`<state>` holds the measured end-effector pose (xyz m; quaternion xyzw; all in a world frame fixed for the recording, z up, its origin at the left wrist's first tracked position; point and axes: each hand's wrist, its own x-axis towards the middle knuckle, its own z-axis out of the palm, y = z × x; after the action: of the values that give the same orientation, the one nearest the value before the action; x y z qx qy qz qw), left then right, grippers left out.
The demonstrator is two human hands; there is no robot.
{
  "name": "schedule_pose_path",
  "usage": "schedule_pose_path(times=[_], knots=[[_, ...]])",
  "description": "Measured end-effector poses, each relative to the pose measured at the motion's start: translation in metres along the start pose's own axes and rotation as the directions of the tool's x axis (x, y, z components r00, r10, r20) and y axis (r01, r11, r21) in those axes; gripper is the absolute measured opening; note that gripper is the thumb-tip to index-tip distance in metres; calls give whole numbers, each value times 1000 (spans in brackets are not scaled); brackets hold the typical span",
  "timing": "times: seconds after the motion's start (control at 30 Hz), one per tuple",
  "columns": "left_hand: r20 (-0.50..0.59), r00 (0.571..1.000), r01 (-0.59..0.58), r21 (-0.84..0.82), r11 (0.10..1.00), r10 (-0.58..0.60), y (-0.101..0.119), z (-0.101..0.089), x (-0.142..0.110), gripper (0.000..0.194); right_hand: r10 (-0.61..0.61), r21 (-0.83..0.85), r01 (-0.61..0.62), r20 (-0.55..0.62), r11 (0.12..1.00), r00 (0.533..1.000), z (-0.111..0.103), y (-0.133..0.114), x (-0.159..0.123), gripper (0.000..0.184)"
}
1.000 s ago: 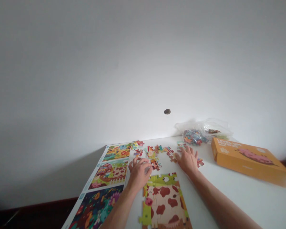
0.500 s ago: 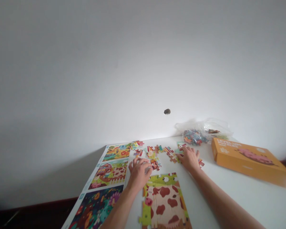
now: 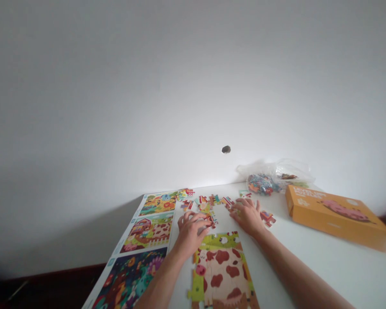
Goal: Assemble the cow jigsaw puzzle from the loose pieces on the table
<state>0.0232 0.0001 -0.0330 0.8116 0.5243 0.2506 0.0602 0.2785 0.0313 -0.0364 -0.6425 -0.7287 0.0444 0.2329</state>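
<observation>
My left hand [image 3: 191, 229] is over the table with its fingers apart and slightly curled. Its fingertips meet a small reddish puzzle piece [image 3: 214, 222], partly hidden beneath them. Farther right, my right hand [image 3: 248, 214] lies palm down with fingers spread, its tips at several loose pieces that it partly covers. A partly joined puzzle [image 3: 225, 270] of a spotted brown-and-white cow on green lies between my forearms. Loose pieces [image 3: 204, 207] are scattered beyond it, and a purple-and-red piece [image 3: 267, 218] sits beside my right hand.
A picture sheet [image 3: 149, 231] with several printed scenes runs along the table's left edge. Clear plastic bags [image 3: 260, 183] of pieces are at the back, against the white wall [image 3: 193, 107]. An orange puzzle box [image 3: 334, 214] stands on the right.
My right hand has slid left and slightly toward me, uncovering the purple-and-red piece. My left hand has shifted a little right, onto the reddish piece.
</observation>
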Motion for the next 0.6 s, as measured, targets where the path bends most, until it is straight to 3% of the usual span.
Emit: schedule_pose_path(times=[0.27,0.6], knots=[[23,999,-22,2,1000,22,1,-2,-1,22,-105,-32,106,17,994,994,-2,-11,-8,27],[-8,1000,9,41,999,-8,2,-1,-1,26,8,-27,-7,28,1000,1000,-6,3,-3,17]])
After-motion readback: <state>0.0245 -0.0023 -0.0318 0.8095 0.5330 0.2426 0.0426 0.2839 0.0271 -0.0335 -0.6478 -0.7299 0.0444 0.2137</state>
